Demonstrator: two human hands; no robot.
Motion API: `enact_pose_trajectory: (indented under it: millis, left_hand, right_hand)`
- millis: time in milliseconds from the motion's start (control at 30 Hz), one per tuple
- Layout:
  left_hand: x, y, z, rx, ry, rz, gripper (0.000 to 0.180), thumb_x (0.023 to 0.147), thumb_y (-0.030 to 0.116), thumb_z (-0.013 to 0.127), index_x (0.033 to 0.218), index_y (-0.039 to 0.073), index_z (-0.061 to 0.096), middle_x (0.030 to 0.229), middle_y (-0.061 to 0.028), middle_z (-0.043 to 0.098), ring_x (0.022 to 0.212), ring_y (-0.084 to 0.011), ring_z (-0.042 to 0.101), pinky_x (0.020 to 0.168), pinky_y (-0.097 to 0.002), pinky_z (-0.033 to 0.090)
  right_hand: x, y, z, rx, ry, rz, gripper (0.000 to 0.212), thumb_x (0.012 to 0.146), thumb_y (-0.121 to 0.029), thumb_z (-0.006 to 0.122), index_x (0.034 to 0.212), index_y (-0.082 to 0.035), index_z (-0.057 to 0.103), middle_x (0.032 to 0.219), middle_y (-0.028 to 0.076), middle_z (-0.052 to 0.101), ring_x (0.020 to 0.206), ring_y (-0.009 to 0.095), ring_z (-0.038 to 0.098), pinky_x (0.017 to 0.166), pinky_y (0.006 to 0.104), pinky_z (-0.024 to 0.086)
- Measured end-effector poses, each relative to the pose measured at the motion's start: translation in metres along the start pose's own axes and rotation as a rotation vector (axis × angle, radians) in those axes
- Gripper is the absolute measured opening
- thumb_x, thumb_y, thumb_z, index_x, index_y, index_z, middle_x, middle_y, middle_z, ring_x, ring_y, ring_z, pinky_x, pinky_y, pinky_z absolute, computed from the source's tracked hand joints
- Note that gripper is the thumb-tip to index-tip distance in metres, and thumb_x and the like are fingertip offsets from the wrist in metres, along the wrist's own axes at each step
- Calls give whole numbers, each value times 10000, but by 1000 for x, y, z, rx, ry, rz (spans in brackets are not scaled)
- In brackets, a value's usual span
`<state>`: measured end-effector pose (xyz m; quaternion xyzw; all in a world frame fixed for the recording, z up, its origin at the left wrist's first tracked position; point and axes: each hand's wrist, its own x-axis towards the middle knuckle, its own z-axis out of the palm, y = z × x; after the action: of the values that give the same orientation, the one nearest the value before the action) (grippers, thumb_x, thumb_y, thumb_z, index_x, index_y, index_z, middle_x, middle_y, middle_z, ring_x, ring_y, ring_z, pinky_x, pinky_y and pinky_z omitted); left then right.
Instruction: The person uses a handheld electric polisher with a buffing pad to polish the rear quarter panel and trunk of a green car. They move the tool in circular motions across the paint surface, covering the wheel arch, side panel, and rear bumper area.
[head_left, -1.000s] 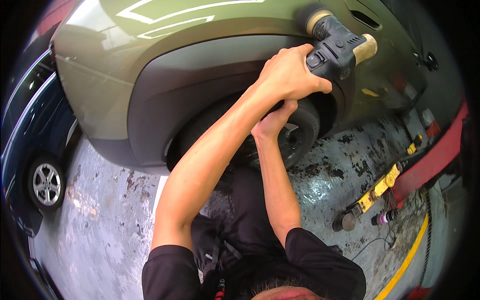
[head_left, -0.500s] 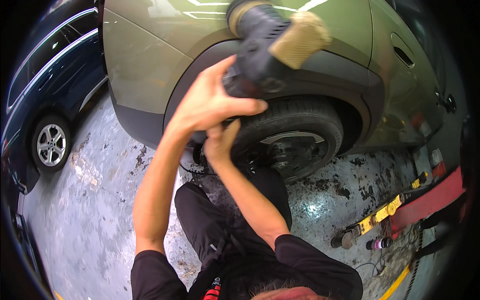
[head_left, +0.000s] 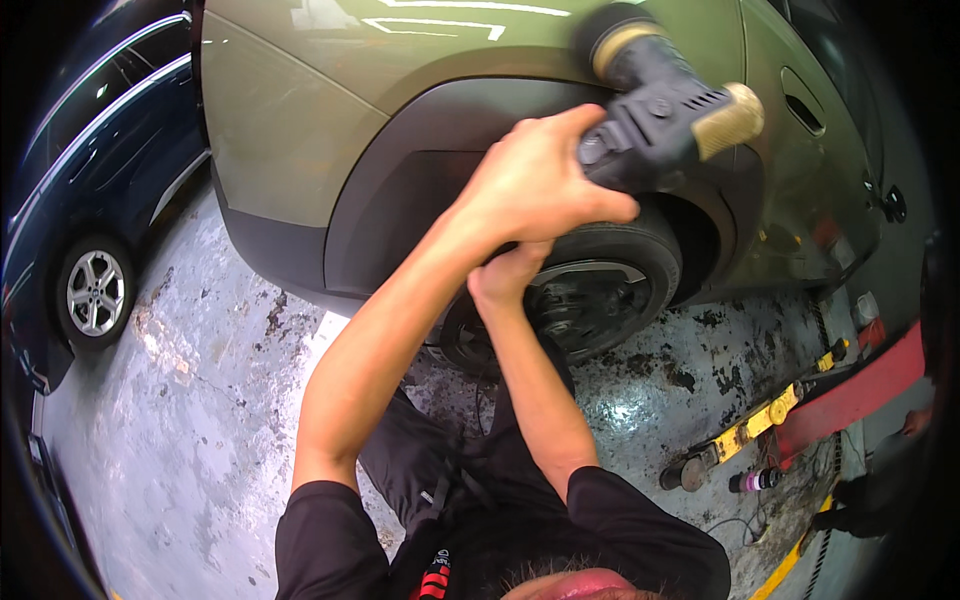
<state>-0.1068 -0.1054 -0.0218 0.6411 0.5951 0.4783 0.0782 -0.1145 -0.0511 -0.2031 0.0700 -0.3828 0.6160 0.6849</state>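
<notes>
— Why is your left hand curled around the black plastic polisher with tan wrapping, just beyond it?
— Probably steadying it near the glossy green car panel; your right hand, below, curls, its grip hidden.

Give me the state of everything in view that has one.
Polisher: held; pad contact and power unclear
Left hand: grip on polisher
Right hand: just below left; grip partly hidden
Door: shut
Wheel: fitted
Bottle: lying on its side
Blue car: parked
</notes>
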Motion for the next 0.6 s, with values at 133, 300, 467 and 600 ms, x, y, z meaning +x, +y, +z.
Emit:
enact_pose_trajectory:
  millis: [133,300,467,600]
  left_hand:
    - [-1,2,-8,-40,-50,-2,948,655,342,938,1438,-110,650,1104,-228,799,1032,-276,774,994,-393,598]
    - [-43,-30,-50,-109,58,0,959,676,355,961,1471,-77,641,1265,-198,785,1199,-273,736,1124,-392,534]
    - [-96,-61,-82,-209,229,-39,840,689,285,961,1416,-19,674,1218,-117,781,1147,-226,720,1084,-385,542]
    - [-132,-88,-96,-278,259,-159,824,688,252,968,1410,-16,675,1254,-106,771,1175,-222,709,1105,-386,532]
  right_hand:
    - [5,3,-12,-46,-95,61,596,1086,-606,635,1313,-55,651,1241,34,710,1148,170,713,1019,374,577]
    - [-35,28,21,-137,-168,-39,566,1037,-542,709,1129,12,637,1082,13,664,1005,88,615,853,324,506]
    - [-79,43,52,-101,-305,217,840,907,-688,839,1250,37,589,1173,37,629,1058,125,612,873,315,507]
    - [-104,60,48,-105,-424,325,987,857,-709,903,1419,32,574,1335,74,640,1210,178,640,1017,339,535]
